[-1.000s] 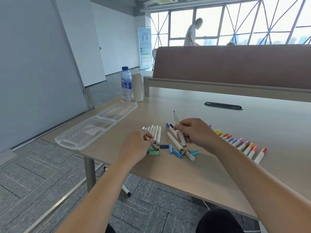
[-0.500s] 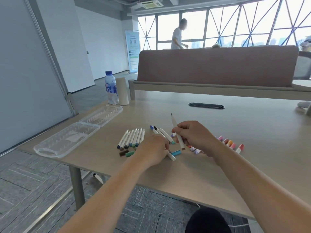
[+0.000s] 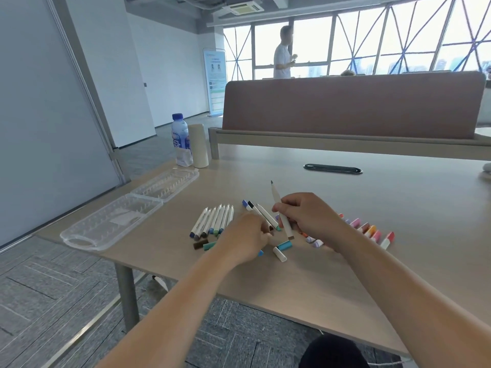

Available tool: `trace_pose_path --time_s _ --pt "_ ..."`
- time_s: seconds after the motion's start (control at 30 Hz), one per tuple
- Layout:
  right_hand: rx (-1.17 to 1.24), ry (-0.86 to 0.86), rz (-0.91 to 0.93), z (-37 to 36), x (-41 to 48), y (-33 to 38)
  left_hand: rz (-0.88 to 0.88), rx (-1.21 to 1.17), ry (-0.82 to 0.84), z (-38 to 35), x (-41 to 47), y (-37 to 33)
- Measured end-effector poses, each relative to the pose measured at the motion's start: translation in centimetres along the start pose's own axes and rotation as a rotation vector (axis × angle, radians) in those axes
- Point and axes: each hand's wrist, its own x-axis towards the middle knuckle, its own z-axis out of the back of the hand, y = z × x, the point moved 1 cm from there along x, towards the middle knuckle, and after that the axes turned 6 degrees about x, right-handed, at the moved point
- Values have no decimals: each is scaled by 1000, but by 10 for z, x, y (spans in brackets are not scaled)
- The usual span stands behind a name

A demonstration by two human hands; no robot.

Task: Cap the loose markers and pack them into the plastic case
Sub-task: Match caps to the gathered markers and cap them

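Clear plastic case [image 3: 127, 213] lies open at left edge of bench [image 3: 398, 208], w/ a row of uncapped markers [image 3: 214, 221] just right of it and loose caps [image 3: 208, 245] near their ends. Left hand [image 3: 245, 241] curls over the middle pile; grip can't be told. Right hand [image 3: 309, 217] pinches an uncapped marker [image 3: 280, 211], tip up. Capped markers [image 3: 372, 231] lie beyond right wrist.

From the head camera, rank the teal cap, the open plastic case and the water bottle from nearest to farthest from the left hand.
From the left hand:
1. Teal cap, just to its left on the table.
2. Plastic case, open, further left near the table edge.
3. Water bottle, at the far left corner, upright.
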Motion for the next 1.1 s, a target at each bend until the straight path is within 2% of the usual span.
trace_pose_path --time_s 0.13,0.27,0.47,0.6,0.9,1.1 --pt "35 48 0 -11 3 0 187 -566 -151 21 -4 23" --pt "47 179 -14 -30 6 6 306 -1019 -291 37 -6 51" --pt "-12 348 25 -58 5 17 394 -1399 -330 48 -8 73" --pt "-85 370 46 -66 8 19 379 -1426 -343 51 -9 78" --pt "-54 364 33 -72 13 21 329 -1248 -360 45 -14 82" --pt "-83 380 51 -73 14 17 328 -1232 -380 43 -11 85"
